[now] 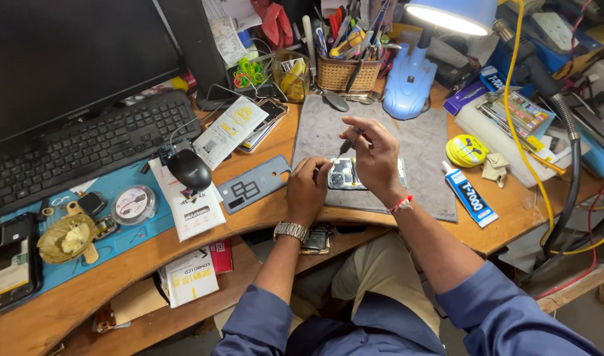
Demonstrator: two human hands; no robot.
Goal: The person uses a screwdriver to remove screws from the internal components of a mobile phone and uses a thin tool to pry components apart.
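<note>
hands (341, 175) on opened phone (345, 175), glue tube (469, 194) beside

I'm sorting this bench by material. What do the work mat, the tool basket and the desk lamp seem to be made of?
The grey work mat looks like soft felt or fabric: matt, with worn, stained patches. The tool basket seems to be woven wicker or cane, with a tan lattice weave. The desk lamp looks like moulded plastic, smooth and glossy light blue. The left hand and right hand work over the mat.
</note>
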